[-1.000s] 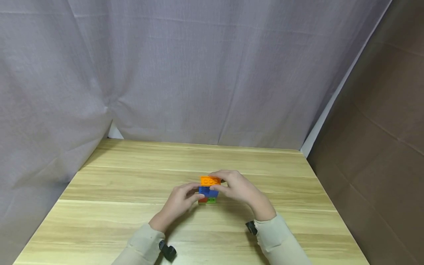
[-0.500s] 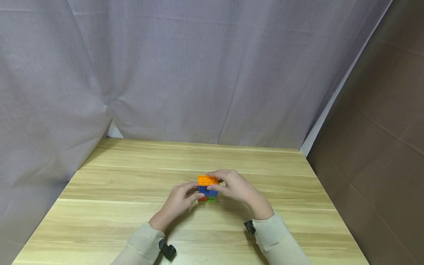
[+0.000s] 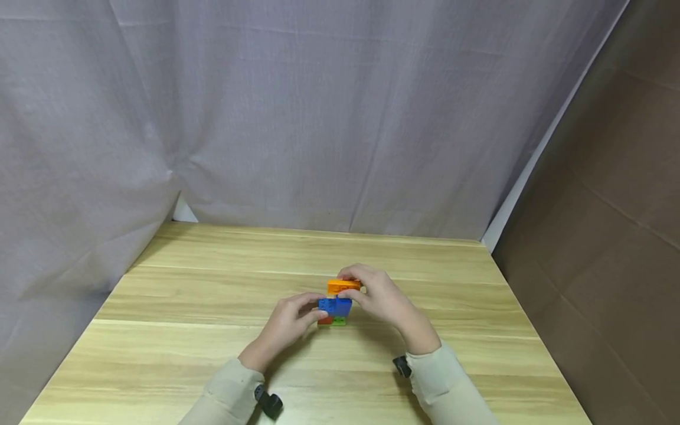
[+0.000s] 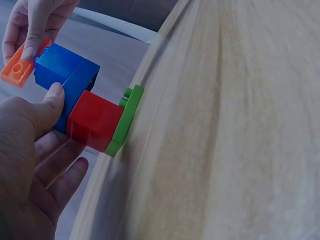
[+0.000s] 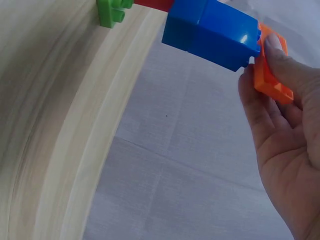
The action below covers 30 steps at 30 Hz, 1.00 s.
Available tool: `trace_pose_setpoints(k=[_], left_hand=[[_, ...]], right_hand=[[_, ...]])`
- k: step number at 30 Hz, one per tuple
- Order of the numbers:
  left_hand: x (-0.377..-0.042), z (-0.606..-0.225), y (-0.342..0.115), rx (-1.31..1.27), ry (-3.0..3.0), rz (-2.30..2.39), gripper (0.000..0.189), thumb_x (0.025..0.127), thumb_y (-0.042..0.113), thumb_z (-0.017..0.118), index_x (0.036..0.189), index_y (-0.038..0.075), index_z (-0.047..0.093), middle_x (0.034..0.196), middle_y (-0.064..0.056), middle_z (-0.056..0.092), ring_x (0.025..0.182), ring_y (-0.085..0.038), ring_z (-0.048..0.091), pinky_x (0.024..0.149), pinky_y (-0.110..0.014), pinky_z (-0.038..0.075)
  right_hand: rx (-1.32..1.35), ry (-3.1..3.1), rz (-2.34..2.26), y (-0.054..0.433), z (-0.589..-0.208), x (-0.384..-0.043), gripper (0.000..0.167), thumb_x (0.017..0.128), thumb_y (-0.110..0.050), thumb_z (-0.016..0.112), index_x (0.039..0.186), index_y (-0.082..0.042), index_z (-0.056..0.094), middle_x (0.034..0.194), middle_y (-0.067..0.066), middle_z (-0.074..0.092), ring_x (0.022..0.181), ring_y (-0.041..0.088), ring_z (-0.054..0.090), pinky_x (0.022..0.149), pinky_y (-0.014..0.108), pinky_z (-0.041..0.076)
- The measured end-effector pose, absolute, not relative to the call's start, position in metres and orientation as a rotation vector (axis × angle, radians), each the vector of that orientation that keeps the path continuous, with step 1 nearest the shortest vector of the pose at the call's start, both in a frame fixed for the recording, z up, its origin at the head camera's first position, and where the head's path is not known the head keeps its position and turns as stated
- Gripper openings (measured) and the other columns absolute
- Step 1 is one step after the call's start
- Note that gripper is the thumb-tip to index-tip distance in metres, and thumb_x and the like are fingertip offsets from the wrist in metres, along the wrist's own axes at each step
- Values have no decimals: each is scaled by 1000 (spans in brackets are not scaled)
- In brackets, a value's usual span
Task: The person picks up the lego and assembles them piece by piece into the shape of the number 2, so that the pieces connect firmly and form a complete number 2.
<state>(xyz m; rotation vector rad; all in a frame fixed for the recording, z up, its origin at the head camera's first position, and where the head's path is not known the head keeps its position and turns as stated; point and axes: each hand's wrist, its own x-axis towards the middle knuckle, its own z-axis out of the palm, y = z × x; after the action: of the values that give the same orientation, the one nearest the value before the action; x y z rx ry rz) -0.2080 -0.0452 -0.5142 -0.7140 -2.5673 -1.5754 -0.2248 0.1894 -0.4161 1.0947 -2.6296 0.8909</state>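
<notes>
A small tower of toy building bricks stands on the table in the head view. At its foot lies a flat green brick [image 4: 126, 120], topped by a red brick [image 4: 95, 120]. Above that comes a longer blue brick [image 4: 76, 95], and a second blue brick [image 4: 57, 64] sits on it, offset to one side. My left hand [image 3: 289, 321] grips the longer blue brick, thumb on its near face. Between thumb and fingers my right hand [image 3: 383, 301] pinches an orange brick [image 5: 267, 75], tilted, right at the studs of the upper blue brick.
A wood-grain table [image 3: 212, 354] spreads under both hands. Grey cloth [image 3: 319, 118] hangs behind it, and a brown panel [image 3: 611, 206] runs along the right side. Black wrist cameras [image 3: 270, 404] are strapped to both sleeves.
The orange brick was level over the blue bricks; it has since tipped and shifted to the right in my right hand, baring more of the blue. My left hand stays in place.
</notes>
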Motion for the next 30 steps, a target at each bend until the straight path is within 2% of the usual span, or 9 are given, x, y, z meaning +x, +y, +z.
trace_pose_setpoints(k=[6,11,20,25,30], left_hand=[[-209,-515,-45,-708,-2570,-1559,37,93,34,73,126,17,69,123,-1,70,104,-10,69,88,-24,56],[-208,-515,-46,-731,-2561,-1554,37,93,33,73,126,15,69,124,-2,70,106,-11,68,89,-23,55],[-208,-513,-46,-768,-2555,-1541,37,94,36,71,127,18,68,123,1,70,107,-9,68,91,-25,55],[-208,-512,-46,-762,-2567,-1526,38,94,37,71,127,18,68,123,1,70,107,-10,68,93,-27,55],[-207,-513,-46,-758,-2573,-1523,39,94,38,71,127,16,69,124,0,70,108,-12,68,93,-30,55]], right_hand=[[1070,-2519,854,187,-421,-228,19,91,-8,74,110,-12,73,107,-3,72,95,10,68,80,26,58],[1161,-2491,829,186,-431,-228,20,92,-7,74,112,-10,74,112,1,74,105,15,69,89,26,57],[1311,-2439,956,194,-439,-225,24,99,-14,66,122,-10,72,130,5,67,119,18,63,97,31,54],[1266,-2520,1069,200,-440,-222,28,101,-14,62,129,-11,66,139,5,61,124,17,60,99,32,52],[1184,-2616,1142,203,-440,-218,40,101,-21,63,140,-13,57,142,1,58,124,15,59,100,33,52]])
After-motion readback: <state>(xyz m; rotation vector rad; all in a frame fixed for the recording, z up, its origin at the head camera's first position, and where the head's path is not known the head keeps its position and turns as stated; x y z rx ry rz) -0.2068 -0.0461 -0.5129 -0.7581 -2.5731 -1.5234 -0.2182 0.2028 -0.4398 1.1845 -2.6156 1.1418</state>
